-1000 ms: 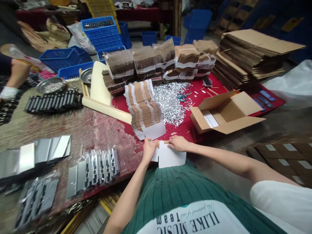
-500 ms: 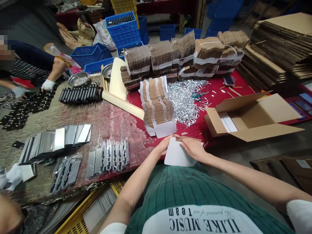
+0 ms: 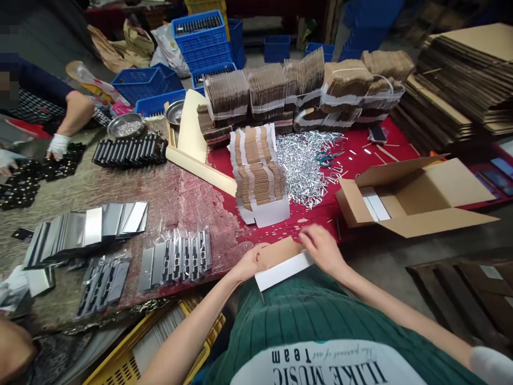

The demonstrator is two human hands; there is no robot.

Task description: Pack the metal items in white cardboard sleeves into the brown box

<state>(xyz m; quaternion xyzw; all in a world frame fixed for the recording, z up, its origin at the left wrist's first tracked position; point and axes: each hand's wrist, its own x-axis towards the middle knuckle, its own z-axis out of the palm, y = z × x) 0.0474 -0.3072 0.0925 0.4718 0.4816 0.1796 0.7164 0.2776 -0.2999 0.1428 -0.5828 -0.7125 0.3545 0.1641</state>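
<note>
A small cardboard box [image 3: 285, 271], white outside and brown inside, is partly folded up against my green apron [image 3: 320, 313]. My left hand [image 3: 251, 263] grips its left end, fingers wrapped over the corner. At the opposite end is my right hand [image 3: 324, 247], its fingers curled at the box's corner; motion slightly blurs it. Just beyond my hands, a stack of folded box blanks [image 3: 260, 184] with white outer faces lies on the red cloth [image 3: 316, 220].
A heap of small silvery metal pieces [image 3: 302, 166] lies beyond, with green-handled scissors [image 3: 324, 158]. An open carton [image 3: 417, 192] stands at right, white boxes inside. Bundled cardboard [image 3: 266, 93] lines the back. Metal plates [image 3: 96, 227] lie left, where a co-worker's gloved hand [image 3: 59, 145] handles black parts.
The white blank, flat before, is now bent into a box shape with its brown inside showing. My left hand shifted left and nearer; my right hand went to the right end.
</note>
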